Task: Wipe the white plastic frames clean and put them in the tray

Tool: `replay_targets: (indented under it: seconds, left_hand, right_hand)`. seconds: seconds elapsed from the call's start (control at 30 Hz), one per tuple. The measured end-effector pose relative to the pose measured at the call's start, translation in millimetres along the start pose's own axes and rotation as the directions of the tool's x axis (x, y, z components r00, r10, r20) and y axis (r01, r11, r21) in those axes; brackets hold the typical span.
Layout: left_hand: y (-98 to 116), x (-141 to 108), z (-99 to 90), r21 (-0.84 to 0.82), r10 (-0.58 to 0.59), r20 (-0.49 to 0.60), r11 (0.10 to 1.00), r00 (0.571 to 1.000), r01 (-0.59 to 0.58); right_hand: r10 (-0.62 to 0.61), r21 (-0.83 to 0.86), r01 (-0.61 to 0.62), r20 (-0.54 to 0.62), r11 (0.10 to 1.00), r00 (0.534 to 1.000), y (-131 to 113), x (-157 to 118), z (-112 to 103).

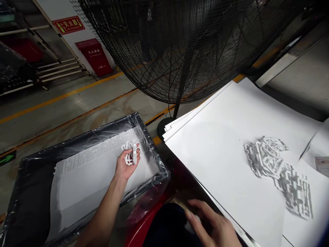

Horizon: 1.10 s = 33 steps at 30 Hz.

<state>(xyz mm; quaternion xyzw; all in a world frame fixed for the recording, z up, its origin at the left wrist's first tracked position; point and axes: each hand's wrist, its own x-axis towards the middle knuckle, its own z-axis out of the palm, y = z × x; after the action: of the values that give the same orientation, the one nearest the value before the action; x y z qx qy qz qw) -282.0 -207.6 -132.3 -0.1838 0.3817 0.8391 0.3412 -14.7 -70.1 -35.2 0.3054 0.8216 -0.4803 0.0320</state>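
My left hand (128, 161) is closed around a few thin white frame-like pieces (131, 152) with cut-out openings, held upright above a tray. The black tray (33, 202), wrapped in clear plastic, has white sheet (84, 181) inside. Along its far side stands a row of similar white pieces (100, 149), packed close together. My right hand (213, 224) is at the bottom, near the table edge, its fingers bent and apart. A small pale patch shows by its fingers, too unclear to name. Two loose heaps of white cut-out pieces (266, 156) lie to the right.
Stacked large white sheets (213, 144) cover the table at right. A big black mesh fan (180, 51) stands behind on a round base (164, 127). Below me is a red rounded edge (144, 223). A red box (95, 56) stands by the far wall.
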Motion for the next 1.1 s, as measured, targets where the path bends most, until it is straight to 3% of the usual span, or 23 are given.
replay_targets:
  seconds: [0.1, 0.23, 0.37, 0.57, 0.87, 1.1]
  left_hand:
    - [-13, -25, 16.1, -0.076, -0.064, 0.130, 0.994, 0.989, 0.074]
    - [-32, -49, 31.7, -0.154, -0.097, 0.231, 0.979, 0.968, 0.135]
    - [-45, -63, 40.1, -0.211, -0.122, 0.329, 0.957, 0.936, 0.199]
    - [-48, -71, 48.4, -0.212, -0.114, 0.380, 0.955, 0.918, 0.206]
    - [-46, -74, 55.4, -0.146, -0.111, 0.352, 0.974, 0.930, 0.172]
    - [-45, -79, 54.3, 0.072, -0.100, 0.217, 0.994, 0.971, 0.086]
  right_hand:
    - [-0.132, 0.006, 0.132, 0.103, 0.991, 0.986, -29, 25, 18]
    - [-0.274, -0.183, 0.289, 0.106, 0.940, 0.956, -60, 46, 48]
    - [-0.334, -0.335, 0.332, 0.053, 0.882, 0.941, -76, 54, 61]
    - [-0.372, -0.416, 0.330, -0.021, 0.847, 0.928, -77, 49, 61]
    - [-0.383, -0.439, 0.303, -0.104, 0.846, 0.918, -70, 40, 64]
    - [-0.436, -0.480, 0.330, -0.126, 0.813, 0.891, -65, 36, 59]
